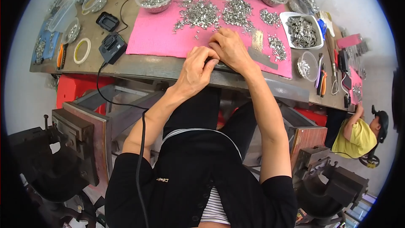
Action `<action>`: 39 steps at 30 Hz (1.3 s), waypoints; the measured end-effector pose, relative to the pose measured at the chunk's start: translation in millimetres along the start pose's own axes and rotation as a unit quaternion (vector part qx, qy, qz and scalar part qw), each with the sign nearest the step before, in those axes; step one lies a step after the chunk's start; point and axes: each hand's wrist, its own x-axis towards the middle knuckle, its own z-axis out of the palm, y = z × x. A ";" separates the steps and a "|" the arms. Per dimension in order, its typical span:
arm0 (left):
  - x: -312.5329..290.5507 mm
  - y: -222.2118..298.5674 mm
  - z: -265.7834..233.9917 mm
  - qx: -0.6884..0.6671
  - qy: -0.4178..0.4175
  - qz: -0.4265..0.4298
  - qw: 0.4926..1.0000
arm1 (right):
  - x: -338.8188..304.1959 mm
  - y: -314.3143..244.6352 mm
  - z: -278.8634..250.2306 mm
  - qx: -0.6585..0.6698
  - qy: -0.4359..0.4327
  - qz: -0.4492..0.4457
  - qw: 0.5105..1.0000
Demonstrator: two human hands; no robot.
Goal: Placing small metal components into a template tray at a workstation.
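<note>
My left hand [196, 71] and my right hand [233, 51] meet at the front edge of the workbench, over the near edge of a pink mat [156, 38]. Both have their fingers bent and pinched together, fingertips close to each other. Whatever is between the fingers is hidden or too small to name. Beyond them on the mat lie a large pile of small shiny metal parts [202, 13] and a second pile [237, 12]. Two smaller heaps are to the right. A flat grey metal strip [262, 58] rests right of my right hand.
Clear plastic bowls [154, 9] of metal parts line the back; a white tray [303, 47] stands right. Pliers [323, 83], a tape roll [82, 50] and a black charger [113, 47] lie around. Vises [76, 135] flank me. A person in yellow [356, 139] works far right.
</note>
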 end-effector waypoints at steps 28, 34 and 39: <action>-9.9 -9.7 3.5 0.136 0.013 0.151 0.979 | -62.4 -35.3 -36.2 0.109 0.078 0.111 0.985; 3.5 -14.4 -8.4 0.143 0.098 0.079 0.982 | -73.6 -37.0 -22.9 0.082 0.119 0.070 0.987; 22.8 -33.5 -29.7 0.255 0.138 0.027 0.957 | -74.9 -38.4 -17.8 0.015 0.145 0.028 0.989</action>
